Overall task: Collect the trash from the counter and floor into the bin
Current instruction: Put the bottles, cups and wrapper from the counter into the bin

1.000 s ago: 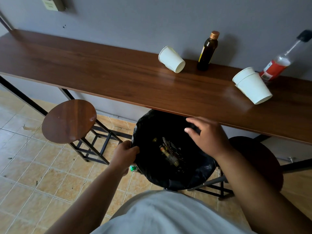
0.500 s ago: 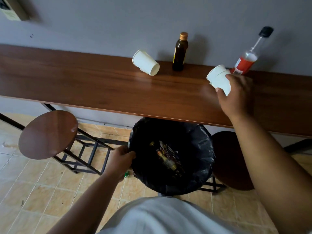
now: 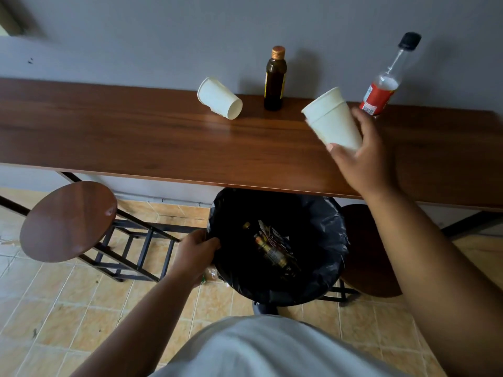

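My right hand (image 3: 363, 159) grips two nested white paper cups (image 3: 330, 119), lifted off the wooden counter (image 3: 136, 137) and tilted, mouth up-left. My left hand (image 3: 194, 254) clutches the left rim of the black-lined bin (image 3: 321, 268), which stands on the floor below the counter's front edge. Inside the bin lie a brown bottle and some wrappers. Another white paper cup (image 3: 220, 97) lies on its side on the counter. A dark brown bottle (image 3: 275, 80) with a copper cap and a clear bottle (image 3: 383, 83) with a red label stand by the wall.
A round wooden stool (image 3: 68, 221) on a black metal frame stands left of the bin; a second stool (image 3: 364, 251) sits right of it, half under the counter. A small scrap of litter (image 3: 211, 274) lies on the tiled floor by my left wrist.
My right hand went from above the bin up to the counter, closed on the nested cups and has lifted them clear of the wood. My left hand stayed on the bin rim.
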`<state>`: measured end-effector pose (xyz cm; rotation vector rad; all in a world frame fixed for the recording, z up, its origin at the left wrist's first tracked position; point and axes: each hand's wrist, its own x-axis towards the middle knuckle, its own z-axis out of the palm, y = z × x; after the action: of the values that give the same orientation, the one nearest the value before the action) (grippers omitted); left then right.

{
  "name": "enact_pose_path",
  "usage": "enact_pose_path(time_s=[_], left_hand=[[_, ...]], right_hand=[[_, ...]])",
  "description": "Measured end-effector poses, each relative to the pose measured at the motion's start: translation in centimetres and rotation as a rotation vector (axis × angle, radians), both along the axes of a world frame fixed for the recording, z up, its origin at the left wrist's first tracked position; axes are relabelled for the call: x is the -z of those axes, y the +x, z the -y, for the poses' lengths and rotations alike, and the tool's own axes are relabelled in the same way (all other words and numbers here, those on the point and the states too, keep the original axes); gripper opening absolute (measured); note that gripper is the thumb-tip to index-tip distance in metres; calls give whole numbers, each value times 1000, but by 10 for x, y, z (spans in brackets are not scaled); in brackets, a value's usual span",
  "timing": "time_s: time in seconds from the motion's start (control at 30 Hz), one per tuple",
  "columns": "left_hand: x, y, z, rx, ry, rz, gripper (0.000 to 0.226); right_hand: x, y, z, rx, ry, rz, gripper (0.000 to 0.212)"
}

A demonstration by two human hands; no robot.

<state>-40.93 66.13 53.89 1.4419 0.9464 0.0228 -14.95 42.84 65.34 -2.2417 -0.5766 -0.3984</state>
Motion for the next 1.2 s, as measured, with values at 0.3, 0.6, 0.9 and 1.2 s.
enact_pose_path(time_s=[0.3, 0.6, 0.9, 1.2], left_hand=[[4, -6, 3, -22, -45, -4, 17], [1, -15, 3, -40, -30, 1, 15], [-3, -12, 2, -44, -19, -15, 13], [-15, -7, 0, -51, -7, -19, 15]], right_hand=[[62, -133, -15, -401, -381, -308, 75], [106, -156, -19, -453, -630, -528, 81], [56, -117, -25, -359, -324, -270, 61], [-13, -44, -75, -235, 13, -44, 45]])
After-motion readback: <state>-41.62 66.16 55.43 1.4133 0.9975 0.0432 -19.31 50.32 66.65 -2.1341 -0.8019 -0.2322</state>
